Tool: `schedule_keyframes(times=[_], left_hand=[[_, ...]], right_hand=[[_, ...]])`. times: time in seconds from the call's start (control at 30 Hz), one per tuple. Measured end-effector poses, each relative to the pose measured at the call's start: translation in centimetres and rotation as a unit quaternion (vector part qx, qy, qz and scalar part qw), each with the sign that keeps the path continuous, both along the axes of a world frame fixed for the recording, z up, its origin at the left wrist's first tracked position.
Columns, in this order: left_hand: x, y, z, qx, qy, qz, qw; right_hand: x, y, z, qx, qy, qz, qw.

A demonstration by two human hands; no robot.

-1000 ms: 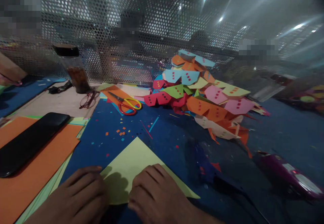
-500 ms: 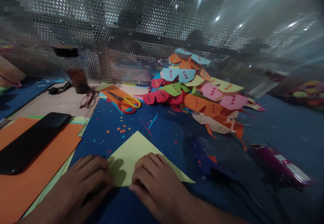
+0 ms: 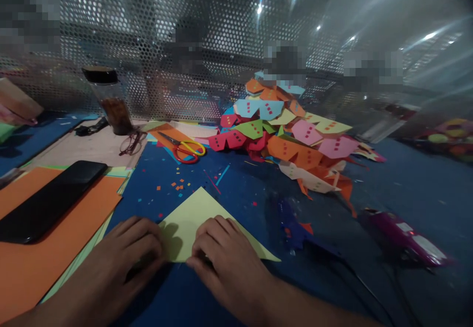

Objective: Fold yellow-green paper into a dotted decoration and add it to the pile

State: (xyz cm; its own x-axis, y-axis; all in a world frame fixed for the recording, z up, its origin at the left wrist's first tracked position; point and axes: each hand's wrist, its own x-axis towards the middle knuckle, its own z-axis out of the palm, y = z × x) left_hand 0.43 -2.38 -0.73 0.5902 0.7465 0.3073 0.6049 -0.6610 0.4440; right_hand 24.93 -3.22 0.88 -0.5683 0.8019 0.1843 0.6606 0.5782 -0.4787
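Observation:
A pale yellow sheet of paper [image 3: 199, 209], folded into a triangle, lies on the blue table with its point facing away from me. My left hand [image 3: 135, 248] is closed at its left corner, which the fingers hide. On the near folded edge, right of the middle, my right hand [image 3: 225, 253] grips the paper with curled fingers and thumb. The triangle's right corner sticks out past that hand. Beyond the tip lie small paper scraps [image 3: 177, 185] and scissors [image 3: 188, 150] with one red and one yellow handle.
Cut and folded coloured paper shapes [image 3: 258, 135] are heaped at the back. At left a black phone [image 3: 55, 199] rests on orange paper [image 3: 88, 218], with eyeglasses [image 3: 131, 142] and a jar [image 3: 116, 110] behind. A blue corded tool [image 3: 295, 231] and a purple device [image 3: 410, 238] lie at right.
Both hands keep their places on the folded yellow paper, with hardly any finger motion. The whole view has shifted slightly.

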Motion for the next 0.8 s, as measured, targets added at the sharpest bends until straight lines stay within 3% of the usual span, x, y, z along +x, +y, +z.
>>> schedule_keyframes(times=[0.23, 0.8], left_hand=[[0.36, -0.04, 0.75, 0.008, -0.005, 0.006, 1.000], [-0.06, -0.18, 0.65, -0.019, 0.010, 0.037, 0.999]], right_hand=[[-0.07, 0.06, -0.15, 0.006, -0.001, -0.010, 1.000], [0.00, 0.15, -0.15, 0.004, -0.001, -0.022, 1.000]])
